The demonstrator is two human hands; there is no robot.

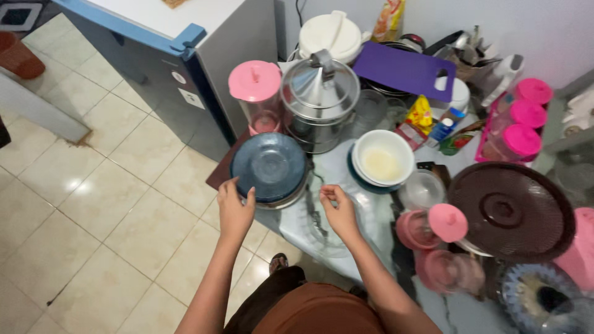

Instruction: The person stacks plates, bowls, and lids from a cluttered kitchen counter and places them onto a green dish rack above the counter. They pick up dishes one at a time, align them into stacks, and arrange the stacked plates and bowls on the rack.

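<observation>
A dark blue-grey round lid [270, 166] lies dome-up on a metal pan [296, 196] at the near left corner of the desk [337, 162], with the pan's rim showing beneath its lower right edge. The left hand [234, 210] is at the lower left edge of this lid, fingers curled up against the rim and touching it; whether the fingers have closed into a grip cannot be told. The right hand [339, 209] is just right of the lid and apart from it, fingertips drawn loosely together above a clear glass dish [331, 238] on the desk; it holds nothing that can be made out. The lid therefore sits between the two hands, closer to the left one. Directly behind the lid stands a stainless steel pot with a conical lid [319, 99], and left of that a blender jar with a pink cap [256, 94]. To the right of the lid is a white bowl [383, 158] stacked on a dark plate. Farther right are a small clear container [422, 188], a pink lidded cup [437, 227] and a large brown round cover [511, 210]. A purple cutting board [402, 69] leans at the back, with pink-capped jars [525, 117] at the far right. A blue-trimmed refrigerator [185, 62] stands left of the desk on the tiled floor [93, 204].
</observation>
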